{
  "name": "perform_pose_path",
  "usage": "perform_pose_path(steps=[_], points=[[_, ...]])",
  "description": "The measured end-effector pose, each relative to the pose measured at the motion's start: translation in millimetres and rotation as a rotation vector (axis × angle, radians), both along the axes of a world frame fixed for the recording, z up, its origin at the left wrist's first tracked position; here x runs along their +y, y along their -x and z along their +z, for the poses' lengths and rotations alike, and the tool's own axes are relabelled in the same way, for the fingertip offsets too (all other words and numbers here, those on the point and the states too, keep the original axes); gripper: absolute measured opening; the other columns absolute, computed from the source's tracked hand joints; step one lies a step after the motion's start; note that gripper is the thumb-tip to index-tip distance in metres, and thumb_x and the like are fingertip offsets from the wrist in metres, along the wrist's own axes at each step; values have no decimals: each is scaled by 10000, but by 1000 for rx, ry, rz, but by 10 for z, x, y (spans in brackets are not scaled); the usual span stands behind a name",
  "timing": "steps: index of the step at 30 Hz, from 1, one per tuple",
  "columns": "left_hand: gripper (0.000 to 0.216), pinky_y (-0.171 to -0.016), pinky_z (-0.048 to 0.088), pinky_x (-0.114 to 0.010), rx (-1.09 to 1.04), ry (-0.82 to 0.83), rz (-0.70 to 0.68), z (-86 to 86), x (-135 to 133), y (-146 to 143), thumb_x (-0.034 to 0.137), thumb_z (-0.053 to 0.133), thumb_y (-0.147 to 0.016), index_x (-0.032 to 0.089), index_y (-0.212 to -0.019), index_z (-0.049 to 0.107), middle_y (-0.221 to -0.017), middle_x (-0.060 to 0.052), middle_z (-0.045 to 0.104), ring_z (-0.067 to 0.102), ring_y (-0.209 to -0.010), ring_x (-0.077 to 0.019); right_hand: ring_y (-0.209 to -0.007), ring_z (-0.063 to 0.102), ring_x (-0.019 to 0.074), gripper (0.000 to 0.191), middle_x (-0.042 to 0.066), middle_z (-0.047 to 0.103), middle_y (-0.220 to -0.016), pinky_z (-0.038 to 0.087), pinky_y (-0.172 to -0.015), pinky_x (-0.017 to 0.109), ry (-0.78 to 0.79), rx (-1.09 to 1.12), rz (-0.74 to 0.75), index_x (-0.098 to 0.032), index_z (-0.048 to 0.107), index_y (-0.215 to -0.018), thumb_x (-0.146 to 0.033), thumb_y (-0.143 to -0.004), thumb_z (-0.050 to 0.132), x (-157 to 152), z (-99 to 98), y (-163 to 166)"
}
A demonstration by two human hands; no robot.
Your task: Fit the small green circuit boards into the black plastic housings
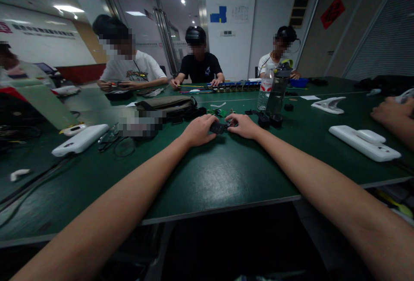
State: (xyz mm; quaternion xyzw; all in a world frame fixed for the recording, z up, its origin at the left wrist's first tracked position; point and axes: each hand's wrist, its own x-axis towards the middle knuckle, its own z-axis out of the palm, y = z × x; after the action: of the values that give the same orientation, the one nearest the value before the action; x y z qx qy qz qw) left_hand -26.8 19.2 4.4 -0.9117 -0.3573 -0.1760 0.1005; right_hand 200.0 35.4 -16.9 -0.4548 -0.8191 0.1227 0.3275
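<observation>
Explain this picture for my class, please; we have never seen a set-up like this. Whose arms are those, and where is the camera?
There is no machine here: these are a person's own bare arms, seen by one camera worn on that person's head, looking forward and down. The left hand holds a small dark part. The right hand is close beside it, its fingertips at something too small to make out. Both are above a green table. On it lie a bag and a white device; a clear bottle stands beside a dark bottle. Opposite sits another person in a black shirt.
</observation>
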Motion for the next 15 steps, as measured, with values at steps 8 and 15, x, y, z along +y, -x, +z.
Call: perform_pose_path(steps=[8,15], points=[[337,-902,517,-405,-7,-7,-2,2,-1,-2,280,586,-820,173,-1138,564,-1086,-126,645,633,-1023,-285,-741,624,144,329,-25,670,-764,456,-763,269,-7,6,9,-176,707,-1055,-100,-735,733,8,-13,-4],[293,-865,519,-391,-11,-12,1,8,-19,-12,302,566,-856,180,-1122,555,-1052,-115,646,639,-985,-272,-724,613,136,339,-35,656,-749,451,-762,265,-3,6,6,-180,706,-1064,-110,-735,738,25,-23,-10]])
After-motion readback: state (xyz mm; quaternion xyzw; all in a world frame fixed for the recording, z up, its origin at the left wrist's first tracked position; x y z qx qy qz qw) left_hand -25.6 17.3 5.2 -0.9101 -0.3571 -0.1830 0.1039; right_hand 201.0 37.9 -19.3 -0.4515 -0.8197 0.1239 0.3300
